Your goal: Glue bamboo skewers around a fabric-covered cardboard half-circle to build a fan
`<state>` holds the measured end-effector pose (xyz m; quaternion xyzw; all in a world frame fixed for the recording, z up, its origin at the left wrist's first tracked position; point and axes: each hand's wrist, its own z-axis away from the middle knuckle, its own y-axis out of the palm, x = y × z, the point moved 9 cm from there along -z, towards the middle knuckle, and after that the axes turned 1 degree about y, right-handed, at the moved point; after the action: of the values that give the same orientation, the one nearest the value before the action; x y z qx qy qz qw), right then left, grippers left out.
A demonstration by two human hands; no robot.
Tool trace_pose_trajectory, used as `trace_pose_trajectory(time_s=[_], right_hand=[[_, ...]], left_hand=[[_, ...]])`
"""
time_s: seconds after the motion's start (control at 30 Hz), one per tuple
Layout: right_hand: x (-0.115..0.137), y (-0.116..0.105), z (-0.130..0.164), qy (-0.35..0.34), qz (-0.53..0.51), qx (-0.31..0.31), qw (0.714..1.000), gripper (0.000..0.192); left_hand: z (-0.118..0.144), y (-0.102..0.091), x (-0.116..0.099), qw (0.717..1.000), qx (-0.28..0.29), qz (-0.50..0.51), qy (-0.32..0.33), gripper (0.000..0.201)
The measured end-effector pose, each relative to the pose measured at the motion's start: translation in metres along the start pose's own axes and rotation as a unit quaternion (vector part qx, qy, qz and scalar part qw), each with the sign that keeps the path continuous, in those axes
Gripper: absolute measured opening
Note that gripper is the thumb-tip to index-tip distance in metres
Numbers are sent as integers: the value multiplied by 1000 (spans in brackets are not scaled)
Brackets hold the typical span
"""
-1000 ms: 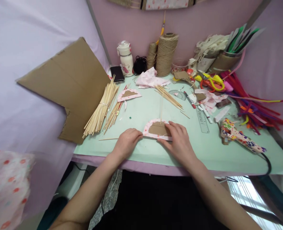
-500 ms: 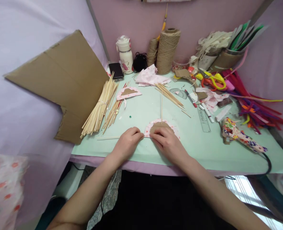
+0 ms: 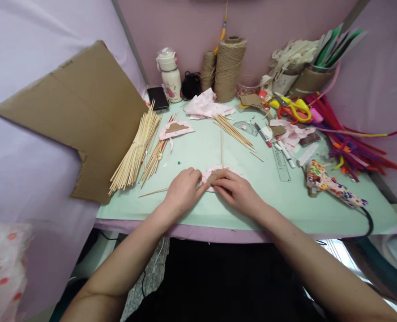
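Close to the table's front edge lies a half-round cardboard piece [image 3: 213,177] with pink patterned fabric round its rim. My left hand [image 3: 184,189] pinches its left side and covers part of it. Thumb and fingers of my right hand [image 3: 236,188] are closed on its lower right part. One thin stick [image 3: 222,147] points away from the piece's top edge. Another stick [image 3: 153,192] sticks out to the left from under my left hand; its inner end is hidden. A second fabric-edged half-round piece [image 3: 176,129] lies farther back.
A bundle of sticks [image 3: 136,150] leans by a large cardboard sheet [image 3: 80,98] at left. Loose sticks [image 3: 233,132], a protractor [image 3: 245,128] and a ruler [image 3: 281,163] lie beyond my hands. A fabric-covered glue gun [image 3: 334,183], scissors [image 3: 294,109] and pipe cleaners [image 3: 356,147] occupy the right.
My left hand has shifted a little up and right, nearer my right hand, covering more of the piece's left side. The left stick now slants slightly. The whole view has shifted slightly.
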<state>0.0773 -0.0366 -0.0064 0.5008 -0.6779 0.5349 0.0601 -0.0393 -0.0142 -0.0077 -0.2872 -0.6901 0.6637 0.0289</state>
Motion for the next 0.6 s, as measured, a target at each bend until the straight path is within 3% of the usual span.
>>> trace_pose_trajectory(time_s=[0.1,0.23,0.6], right_hand=[[-5,-5,1,19,-23,-18,999,22],[0,-3,0,4,-25,1,1000,23],[3,13,-5,-5,55,65,996,26]], left_hand=[[-6,4,1,998,36,9,-48,20],[-9,8,7,993,72,43,-78,12],[-13,10,12,988,107,83,-70,18]])
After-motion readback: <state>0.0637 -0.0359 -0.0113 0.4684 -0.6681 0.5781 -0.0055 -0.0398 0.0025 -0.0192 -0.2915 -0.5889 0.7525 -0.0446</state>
